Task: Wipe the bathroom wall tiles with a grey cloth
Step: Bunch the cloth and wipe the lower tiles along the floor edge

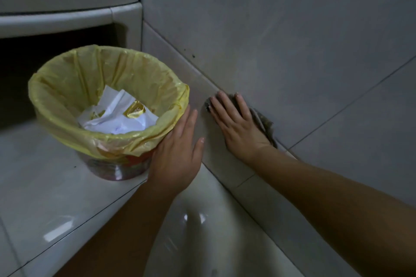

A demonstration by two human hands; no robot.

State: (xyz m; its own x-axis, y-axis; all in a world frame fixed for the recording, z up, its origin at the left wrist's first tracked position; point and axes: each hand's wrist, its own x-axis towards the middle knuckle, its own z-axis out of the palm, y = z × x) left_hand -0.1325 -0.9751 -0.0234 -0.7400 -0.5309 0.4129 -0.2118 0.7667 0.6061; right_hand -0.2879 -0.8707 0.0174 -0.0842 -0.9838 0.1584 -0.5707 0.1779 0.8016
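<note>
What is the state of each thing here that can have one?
right hand: fingers straight and spread, pressing the grey cloth.
grey cloth: bunched, held against the wall tiles, low down.
left hand: fingers straight, touching the side of the bin.
bin: upright, lined with a yellow bag, paper waste inside.
wall tiles: a few dark specks above the cloth.

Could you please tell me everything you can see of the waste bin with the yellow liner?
The small round waste bin stands upright on the pale glossy floor tiles, close to the grey tiled wall. A translucent yellow plastic liner is folded over its rim and hangs crumpled down the sides; below it the glossy body shows reddish, patterned colouring. Inside lie crumpled white papers and a shiny gold wrapper. The left hand, fingers straight, touches the side nearest the wall.
</note>
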